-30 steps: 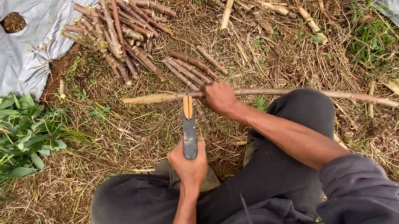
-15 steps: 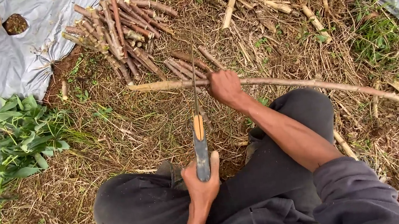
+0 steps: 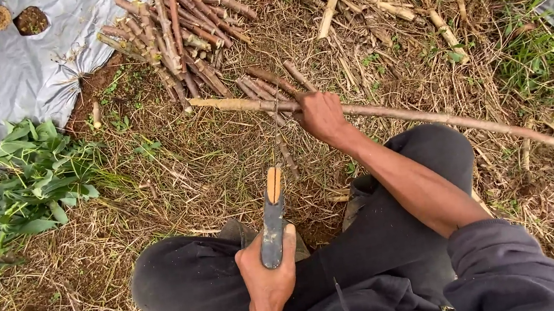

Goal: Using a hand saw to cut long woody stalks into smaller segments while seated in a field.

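My right hand (image 3: 321,116) is closed around a long thin woody stem (image 3: 439,118) that lies across the ground, its cut end pointing left. Just in front of my knees, my left hand (image 3: 267,278) grips a cutting tool (image 3: 272,222) with a grey and orange handle. Its narrow blade, seen edge-on, points away from me toward the stem beside my right hand. Whether the blade touches the stem cannot be told. I am squatting in dark trousers.
A pile of short cut stem pieces (image 3: 173,39) lies behind the long stem, with a few more pieces (image 3: 269,83) beside it. Pale stick offcuts (image 3: 378,5) are scattered at the back right. Grey plastic sheeting (image 3: 10,74) covers the back left, and leafy green plants (image 3: 9,186) stand at left.
My left hand has drawn the cutting tool back toward my body. My right hand keeps its grip on the long stem, which sits slightly farther from me in view.
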